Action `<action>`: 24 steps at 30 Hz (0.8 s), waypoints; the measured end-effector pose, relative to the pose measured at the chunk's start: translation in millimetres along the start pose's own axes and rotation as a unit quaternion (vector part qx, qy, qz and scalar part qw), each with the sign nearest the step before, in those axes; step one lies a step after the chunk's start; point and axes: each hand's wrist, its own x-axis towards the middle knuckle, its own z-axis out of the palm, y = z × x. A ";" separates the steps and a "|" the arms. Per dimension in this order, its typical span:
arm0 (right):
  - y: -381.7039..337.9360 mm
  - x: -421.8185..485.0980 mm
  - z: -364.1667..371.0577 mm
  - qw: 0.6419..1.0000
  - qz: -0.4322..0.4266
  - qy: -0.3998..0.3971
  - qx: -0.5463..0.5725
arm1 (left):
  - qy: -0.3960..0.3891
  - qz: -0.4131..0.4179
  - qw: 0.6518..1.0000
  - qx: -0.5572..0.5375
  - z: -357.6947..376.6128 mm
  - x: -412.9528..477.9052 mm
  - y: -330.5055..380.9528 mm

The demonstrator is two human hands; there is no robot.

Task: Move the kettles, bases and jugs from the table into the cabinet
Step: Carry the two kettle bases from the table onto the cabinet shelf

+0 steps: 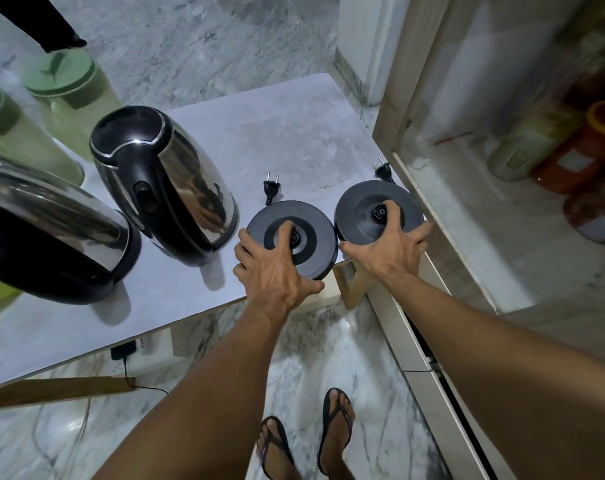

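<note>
Two round black kettle bases lie side by side near the front right corner of the grey table (294,133). My left hand (273,268) grips the left base (315,233), fingers over its top and rim. My right hand (387,244) grips the right base (360,206) the same way. Each base has a short cord with a plug lying behind it. Two steel kettles with black handles stand to the left, one (186,174) near the bases and one (51,220) at the left edge. Two green-lidded jugs (69,88) stand behind them.
The open cabinet (467,188) is on the right, its shelf holding an orange container (585,147), a pale jar (523,150) and other blurred items. A cabinet frame post (394,109) stands against the table's right edge. A power adapter (122,351) hangs below the table front.
</note>
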 end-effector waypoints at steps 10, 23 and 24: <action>-8.0 -0.4 -27.6 1.000 -0.013 0.016 0.017 | 0.007 0.039 0.999 0.006 -29.6 -2.5 13.0; -54.9 -93.2 -144.3 0.983 0.025 0.179 0.043 | 0.036 0.247 0.968 0.003 -159.6 -18.5 41.7; -55.6 -109.0 -152.7 0.979 0.033 0.197 0.046 | 0.037 0.270 0.962 0.002 -172.2 -25.7 42.6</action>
